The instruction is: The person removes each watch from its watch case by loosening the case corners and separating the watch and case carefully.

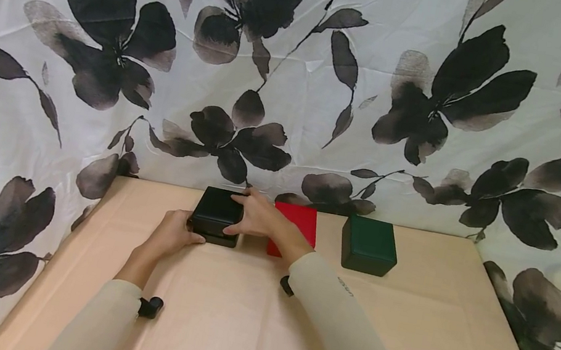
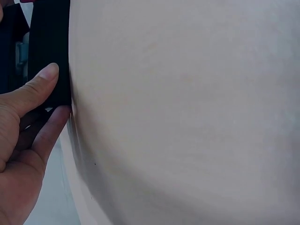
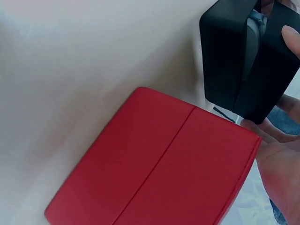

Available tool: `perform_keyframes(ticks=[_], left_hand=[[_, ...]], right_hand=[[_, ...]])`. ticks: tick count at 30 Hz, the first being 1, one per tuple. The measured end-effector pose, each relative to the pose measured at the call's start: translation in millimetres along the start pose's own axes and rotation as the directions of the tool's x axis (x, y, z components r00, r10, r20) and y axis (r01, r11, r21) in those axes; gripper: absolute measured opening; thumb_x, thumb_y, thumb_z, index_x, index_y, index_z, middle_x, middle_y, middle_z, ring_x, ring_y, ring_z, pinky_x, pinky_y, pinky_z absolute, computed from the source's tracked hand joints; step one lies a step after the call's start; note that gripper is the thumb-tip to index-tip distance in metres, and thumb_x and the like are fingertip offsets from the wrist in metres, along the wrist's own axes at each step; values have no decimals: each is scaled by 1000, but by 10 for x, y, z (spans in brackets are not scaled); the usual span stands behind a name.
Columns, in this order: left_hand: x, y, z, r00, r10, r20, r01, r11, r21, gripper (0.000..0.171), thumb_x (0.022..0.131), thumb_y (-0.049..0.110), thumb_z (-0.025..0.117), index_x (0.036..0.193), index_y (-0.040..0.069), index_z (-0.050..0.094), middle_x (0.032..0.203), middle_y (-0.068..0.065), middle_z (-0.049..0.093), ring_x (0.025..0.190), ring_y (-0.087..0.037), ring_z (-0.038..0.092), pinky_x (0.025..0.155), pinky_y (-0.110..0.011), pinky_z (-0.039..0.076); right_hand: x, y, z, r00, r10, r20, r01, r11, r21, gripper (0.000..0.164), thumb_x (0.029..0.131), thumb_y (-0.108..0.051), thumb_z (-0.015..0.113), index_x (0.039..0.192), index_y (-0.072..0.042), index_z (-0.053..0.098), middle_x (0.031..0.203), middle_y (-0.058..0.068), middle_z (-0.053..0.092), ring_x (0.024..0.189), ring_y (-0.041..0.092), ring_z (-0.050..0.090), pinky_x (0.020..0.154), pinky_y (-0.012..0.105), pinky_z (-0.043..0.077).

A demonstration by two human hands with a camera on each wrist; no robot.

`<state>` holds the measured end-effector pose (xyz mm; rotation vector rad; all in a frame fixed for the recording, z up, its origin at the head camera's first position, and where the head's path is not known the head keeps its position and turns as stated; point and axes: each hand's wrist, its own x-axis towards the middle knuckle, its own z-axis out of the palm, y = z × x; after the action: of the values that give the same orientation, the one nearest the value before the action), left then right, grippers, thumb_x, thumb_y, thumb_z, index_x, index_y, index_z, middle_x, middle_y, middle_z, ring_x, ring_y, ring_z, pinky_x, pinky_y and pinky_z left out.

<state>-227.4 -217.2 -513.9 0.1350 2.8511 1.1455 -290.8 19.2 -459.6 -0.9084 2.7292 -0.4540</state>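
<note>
At the back left of the table stands a black box (image 1: 215, 212), its lid parted from its base by a gap. My left hand (image 1: 174, 233) grips the base at its left side; in the left wrist view the thumb (image 2: 40, 86) lies along the front of the base. The right hand (image 1: 260, 216) holds the lid (image 3: 276, 61) from the right, thumb at the front. Inside the gap, a greyish piece (image 3: 251, 47) shows in the right wrist view. Most of the inside is hidden.
Just right of the black box stands a red box (image 1: 306, 220), partly covered by my right forearm. Farther right is a dark green box (image 1: 369, 246). The pale wooden-toned table (image 1: 233, 317) ends at a floral cloth (image 1: 308, 80) behind.
</note>
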Motion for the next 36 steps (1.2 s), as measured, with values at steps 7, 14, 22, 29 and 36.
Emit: perform_keyframes(ticks=[7,14,22,29,36], left_hand=[[5,4,3,1000,-26,-11,26,999,19,37,76,14,92,102,-5,73,75,-4,63,72,-20,51,62,-30,39],[-6,0,2,1000,-18,-11,18,1000,21,40,77,13,92,103,-9,71,84,-11,71,73,-20,53,62,-29,43],[-2,-34,25,1000,-15,-12,15,1000,21,43,77,14,91,108,-9,72,95,-16,75,77,-21,57,67,-30,48],[-12,-54,29,1000,11,-15,-10,999,34,43,77,15,91,109,-8,73,99,-17,76,80,-21,59,71,-30,50],[-3,-34,12,1000,15,-14,-14,999,53,40,77,15,92,105,-6,73,94,-15,75,78,-21,59,69,-31,49]], right_hand=[[24,30,-30,1000,-14,-4,14,999,34,85,81,-57,75,152,-16,53,155,15,50,142,29,46,112,44,49],[35,64,-49,999,-27,-19,29,995,96,84,80,-55,77,150,-14,55,153,16,51,139,27,49,110,40,50],[38,75,-74,1000,-26,-10,27,990,137,83,80,-53,80,149,-14,56,151,16,54,138,27,51,111,40,50],[74,96,-103,999,-39,-19,41,988,151,80,80,-52,82,146,-12,60,150,10,58,137,25,54,115,38,46],[91,109,-155,1000,-9,1,9,982,187,78,79,-53,82,145,-15,61,148,5,60,134,23,56,113,37,47]])
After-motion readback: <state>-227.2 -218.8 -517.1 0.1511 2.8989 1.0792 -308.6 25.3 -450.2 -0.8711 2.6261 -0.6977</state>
